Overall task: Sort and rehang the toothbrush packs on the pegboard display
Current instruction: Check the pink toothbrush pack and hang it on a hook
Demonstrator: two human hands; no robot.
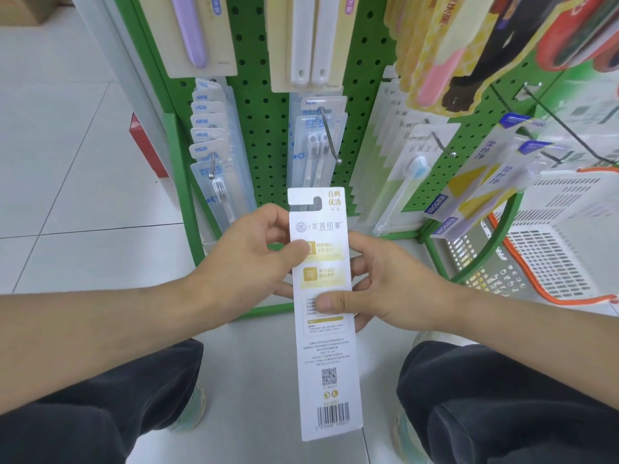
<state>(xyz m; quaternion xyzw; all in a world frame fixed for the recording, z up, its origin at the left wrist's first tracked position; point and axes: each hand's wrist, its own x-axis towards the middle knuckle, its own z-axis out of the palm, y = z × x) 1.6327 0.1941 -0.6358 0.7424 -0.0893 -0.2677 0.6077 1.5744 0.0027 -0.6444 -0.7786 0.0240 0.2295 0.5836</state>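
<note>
Before the green pegboard (268, 128), both the left hand (248, 259) and right hand (388, 286) pinch a light, bendy toothbrush pack (326, 329) by its upper edges, likely slippery.

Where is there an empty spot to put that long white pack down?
Bare floor lies between the two knees, under the white pack that the left hand and right hand hold. More bare tile lies left of the green pegboard. The pegboard's hooks are crowded, and the white basket fills the right.

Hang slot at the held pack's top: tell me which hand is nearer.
Left. The left hand grips the pack just under the slot; the right hand pinches lower.
</note>
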